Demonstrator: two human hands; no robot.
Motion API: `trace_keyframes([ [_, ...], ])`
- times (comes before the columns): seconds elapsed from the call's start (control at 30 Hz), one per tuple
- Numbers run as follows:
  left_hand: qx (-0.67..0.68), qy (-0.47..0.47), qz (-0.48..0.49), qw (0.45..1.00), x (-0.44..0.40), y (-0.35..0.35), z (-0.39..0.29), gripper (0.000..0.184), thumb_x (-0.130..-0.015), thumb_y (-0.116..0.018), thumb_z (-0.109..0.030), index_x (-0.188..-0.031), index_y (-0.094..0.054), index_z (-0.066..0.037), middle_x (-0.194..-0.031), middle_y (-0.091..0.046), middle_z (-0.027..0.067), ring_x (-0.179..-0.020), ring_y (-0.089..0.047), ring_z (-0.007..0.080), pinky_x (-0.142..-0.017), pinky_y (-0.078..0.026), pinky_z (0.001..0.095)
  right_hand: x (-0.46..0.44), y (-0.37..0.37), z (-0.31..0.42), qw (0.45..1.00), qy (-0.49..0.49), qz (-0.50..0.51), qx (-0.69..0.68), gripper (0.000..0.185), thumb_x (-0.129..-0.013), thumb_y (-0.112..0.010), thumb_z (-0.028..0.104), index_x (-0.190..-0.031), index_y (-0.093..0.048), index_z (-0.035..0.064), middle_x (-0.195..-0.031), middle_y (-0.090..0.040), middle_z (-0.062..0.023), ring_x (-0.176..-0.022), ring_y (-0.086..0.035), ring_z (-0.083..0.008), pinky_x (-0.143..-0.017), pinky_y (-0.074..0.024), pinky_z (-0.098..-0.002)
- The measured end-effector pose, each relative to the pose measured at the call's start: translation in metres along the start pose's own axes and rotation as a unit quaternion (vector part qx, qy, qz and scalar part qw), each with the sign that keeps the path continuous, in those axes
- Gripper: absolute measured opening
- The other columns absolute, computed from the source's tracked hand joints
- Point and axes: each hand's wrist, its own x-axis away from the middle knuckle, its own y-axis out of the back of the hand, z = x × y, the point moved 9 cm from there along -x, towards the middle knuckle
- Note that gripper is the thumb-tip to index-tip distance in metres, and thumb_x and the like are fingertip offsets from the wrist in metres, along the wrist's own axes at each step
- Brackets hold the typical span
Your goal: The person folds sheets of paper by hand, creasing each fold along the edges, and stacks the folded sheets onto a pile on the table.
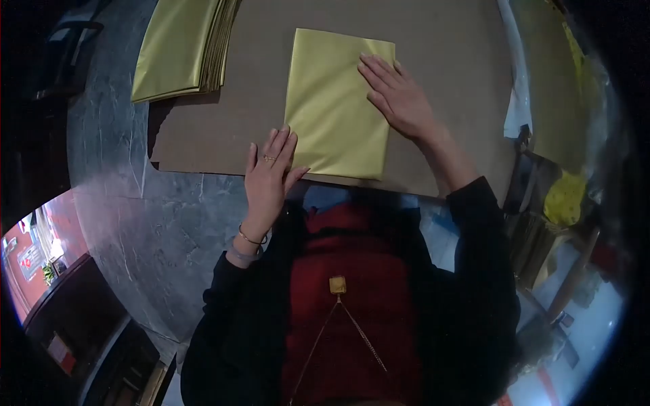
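Note:
A rectangular sheet of shiny gold paper [335, 108] lies on brown cardboard in front of me, with soft creases across its surface; whether it is one layer or folded I cannot tell. My right hand [401, 98] rests flat on its upper right part, fingers stretched out. At the lower left edge of the paper, my left hand [269, 172] lies with fingers extended, the thumb reaching over the bottom corner. Neither hand grips anything. To the upper left sits a thick stack of similar gold sheets [179, 47], its layered edges facing right.
The cardboard [453, 40] covers the work surface, its left edge torn. Grey marble-patterned flooring [176, 230] shows at left, beside a dark cabinet-like object [78, 318]. On the right are a white strip [518, 101], a yellow item [564, 197] and assorted clutter.

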Motion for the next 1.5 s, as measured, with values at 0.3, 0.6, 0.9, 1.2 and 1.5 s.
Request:
trace_keyframes([
  [0.3,0.011,0.002,-0.006,1.0,-0.001,0.002,0.001,0.058,-0.076,-0.069,-0.032,-0.129,-0.053,-0.014,-0.138,-0.047,0.0024,-0.128,-0.044,0.0225,-0.105,-0.03,0.0474,-0.018,0.004,-0.044,0.996,-0.03,-0.048,0.064,0.05,-0.1,-0.028,0.032,-0.145,-0.026,0.0121,-0.151,-0.026,-0.0043,-0.139,-0.023,-0.0222,-0.114,-0.0159,-0.0441],
  [0.6,0.003,-0.006,-0.017,1.0,0.0,0.001,0.0,0.057,-0.077,-0.069,-0.034,-0.128,-0.053,-0.015,-0.137,-0.047,0.0016,-0.128,-0.043,0.0227,-0.105,-0.031,0.0488,0.046,-0.005,0.026,0.996,-0.012,0.007,0.088,0.05,-0.099,-0.036,0.034,-0.144,-0.029,0.013,-0.15,-0.028,-0.0014,-0.138,-0.027,-0.0171,-0.113,-0.0179,-0.0431],
  [0.9,-0.013,-0.012,-0.026,0.999,0.0,0.004,-0.003,0.057,-0.078,-0.068,-0.035,-0.129,-0.052,-0.015,-0.136,-0.047,0.002,-0.127,-0.044,0.0227,-0.103,-0.032,0.0482,0.092,-0.009,0.069,0.998,-0.014,0.034,0.058,0.058,-0.093,-0.047,0.039,-0.143,-0.032,0.0132,-0.149,-0.03,-0.0004,-0.137,-0.028,-0.0159,-0.112,-0.0201,-0.0454],
  [1.2,-0.041,0.019,-0.018,0.999,0.005,-0.003,-0.008,0.055,-0.085,-0.062,-0.031,-0.136,-0.045,-0.015,-0.141,-0.042,0.002,-0.131,-0.038,0.0232,-0.106,-0.027,0.0482,0.092,-0.003,0.07,0.996,-0.007,0.082,-0.025,0.065,-0.089,-0.049,0.049,-0.144,-0.031,0.0176,-0.151,-0.026,-0.0019,-0.138,-0.025,-0.0191,-0.113,-0.0147,-0.0482],
  [1.5,-0.063,0.053,-0.014,0.996,0.011,-0.008,-0.003,0.06,-0.085,-0.058,-0.036,-0.138,-0.041,-0.014,-0.144,-0.038,0.0014,-0.133,-0.035,0.0207,-0.109,-0.022,0.0459,0.049,0.018,0.09,0.989,0.039,0.137,-0.046,0.058,-0.091,-0.047,0.037,-0.141,-0.035,0.0098,-0.15,-0.027,-0.0077,-0.138,-0.027,-0.024,-0.112,-0.0157,-0.0495],
])
